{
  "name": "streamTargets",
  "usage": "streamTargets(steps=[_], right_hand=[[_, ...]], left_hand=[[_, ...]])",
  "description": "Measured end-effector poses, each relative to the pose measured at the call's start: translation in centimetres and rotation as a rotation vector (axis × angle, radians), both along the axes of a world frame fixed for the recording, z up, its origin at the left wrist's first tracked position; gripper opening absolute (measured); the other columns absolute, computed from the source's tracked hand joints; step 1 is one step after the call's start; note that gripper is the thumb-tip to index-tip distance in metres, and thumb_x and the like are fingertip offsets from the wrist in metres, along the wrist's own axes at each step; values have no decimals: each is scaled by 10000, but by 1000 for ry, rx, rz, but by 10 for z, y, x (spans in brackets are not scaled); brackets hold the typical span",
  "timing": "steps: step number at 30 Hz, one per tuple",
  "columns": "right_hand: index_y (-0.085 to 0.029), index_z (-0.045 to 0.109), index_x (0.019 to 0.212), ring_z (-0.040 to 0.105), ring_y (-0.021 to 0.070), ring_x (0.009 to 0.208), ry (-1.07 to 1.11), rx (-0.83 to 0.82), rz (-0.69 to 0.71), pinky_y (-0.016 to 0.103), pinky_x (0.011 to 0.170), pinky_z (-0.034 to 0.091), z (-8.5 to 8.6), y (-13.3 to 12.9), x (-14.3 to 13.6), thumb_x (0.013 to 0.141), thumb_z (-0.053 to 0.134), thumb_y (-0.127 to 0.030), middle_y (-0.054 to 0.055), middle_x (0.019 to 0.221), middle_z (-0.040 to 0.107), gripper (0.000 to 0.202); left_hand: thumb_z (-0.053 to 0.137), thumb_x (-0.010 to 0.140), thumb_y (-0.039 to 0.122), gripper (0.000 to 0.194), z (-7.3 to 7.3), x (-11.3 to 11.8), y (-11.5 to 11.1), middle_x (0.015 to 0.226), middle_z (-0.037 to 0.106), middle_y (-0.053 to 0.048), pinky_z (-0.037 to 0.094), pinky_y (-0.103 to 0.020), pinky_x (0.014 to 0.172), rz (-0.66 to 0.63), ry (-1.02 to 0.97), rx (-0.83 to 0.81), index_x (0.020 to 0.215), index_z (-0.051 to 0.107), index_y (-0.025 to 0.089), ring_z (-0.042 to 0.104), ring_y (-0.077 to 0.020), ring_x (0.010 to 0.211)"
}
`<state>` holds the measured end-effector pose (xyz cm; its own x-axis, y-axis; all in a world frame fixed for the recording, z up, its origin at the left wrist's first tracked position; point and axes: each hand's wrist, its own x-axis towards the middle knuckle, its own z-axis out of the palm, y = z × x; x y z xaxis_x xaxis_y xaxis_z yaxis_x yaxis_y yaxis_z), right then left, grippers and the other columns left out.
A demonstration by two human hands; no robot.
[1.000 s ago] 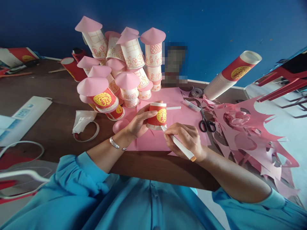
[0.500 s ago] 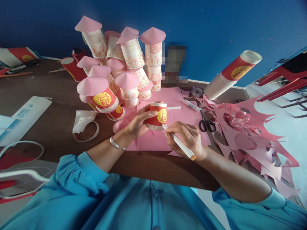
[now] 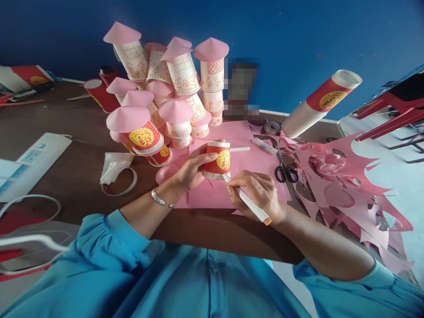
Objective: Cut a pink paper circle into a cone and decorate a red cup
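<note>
A red paper cup with a yellow emblem and white rims is held over pink paper by my left hand, thumb across its front. My right hand grips a white marker with an orange end. The marker's tip meets the lower white rim of the cup. Beyond my left hand stand several cup towers with pink cone roofs, many drawn with flowers. A white marker cap or strip lies on the pink paper behind the cup.
Black scissors, a glue tube and a tape roll lie right of centre. Cut pink scraps cover the right side. A tall cup stack leans behind. Left are a tape ring and a power strip.
The marker's tip has moved slightly down and left to the cup's lower rim, with my right hand shifting a little. My left hand and the cup have stayed almost still.
</note>
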<state>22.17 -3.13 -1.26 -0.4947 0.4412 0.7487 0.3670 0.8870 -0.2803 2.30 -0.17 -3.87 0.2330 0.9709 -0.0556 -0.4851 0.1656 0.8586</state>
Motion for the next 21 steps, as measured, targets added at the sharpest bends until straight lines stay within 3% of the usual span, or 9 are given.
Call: streamTargets(steps=[4,11,16,21], right_hand=[[-232,554,999,680,136,582,26,2,40,237,549,525,1,-1,1,886,621,-47,-33,699,676,227],[-220,555,994,674,134,575,25,20,59,241,542,515,2,-3,0,872,641,-19,-25,706,672,250],[-224,545,990,658,130,560,7,39,84,243,539,528,1,-3,-1,876,637,-14,-33,697,673,257],[-219,543,988,655,129,560,-5,38,83,242,544,534,0,-2,0,879,641,-16,-28,701,673,251]], left_hand=[[788,823,355,379,0,-1,1,1173,764,-58,602,-318,855,-52,-23,-5,1181,733,244,700,-259,1098],[763,818,324,352,2,1,2,1162,760,-61,581,-322,818,-21,-70,-60,1158,728,244,687,-251,1054],[717,838,358,364,-2,4,7,1095,758,-88,588,-382,904,1,-139,-105,1155,731,180,688,-258,1059],[726,874,441,296,-6,5,7,1082,766,-89,588,-406,938,23,-84,-88,1062,756,213,687,-284,1089]])
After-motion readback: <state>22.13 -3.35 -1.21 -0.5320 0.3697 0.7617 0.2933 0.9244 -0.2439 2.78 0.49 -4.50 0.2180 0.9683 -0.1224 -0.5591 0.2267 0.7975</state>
